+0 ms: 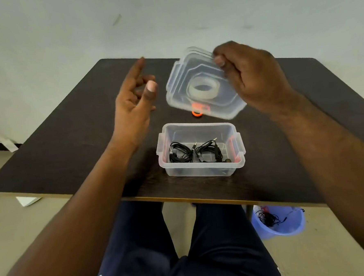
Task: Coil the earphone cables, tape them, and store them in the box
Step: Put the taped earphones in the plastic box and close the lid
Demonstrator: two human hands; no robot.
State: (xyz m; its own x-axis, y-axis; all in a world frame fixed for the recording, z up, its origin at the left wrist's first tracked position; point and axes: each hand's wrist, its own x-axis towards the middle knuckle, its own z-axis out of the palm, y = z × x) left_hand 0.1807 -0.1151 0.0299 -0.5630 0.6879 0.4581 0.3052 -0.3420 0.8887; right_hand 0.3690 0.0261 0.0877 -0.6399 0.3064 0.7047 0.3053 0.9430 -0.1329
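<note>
A clear plastic box stands near the table's front edge. Inside lie two coiled black earphone bundles, one on the left and one on the right. My right hand pinches the clear lid by its far corner and holds it tilted in the air above and behind the box. Through the lid I see a roll of clear tape and a small orange object on the table. My left hand hovers to the left of the lid, fingers spread, holding nothing.
The dark wooden table stands against a pale wall. On the floor at the right, under the table edge, a blue bucket holds tangled cables. My legs in dark trousers are below the front edge.
</note>
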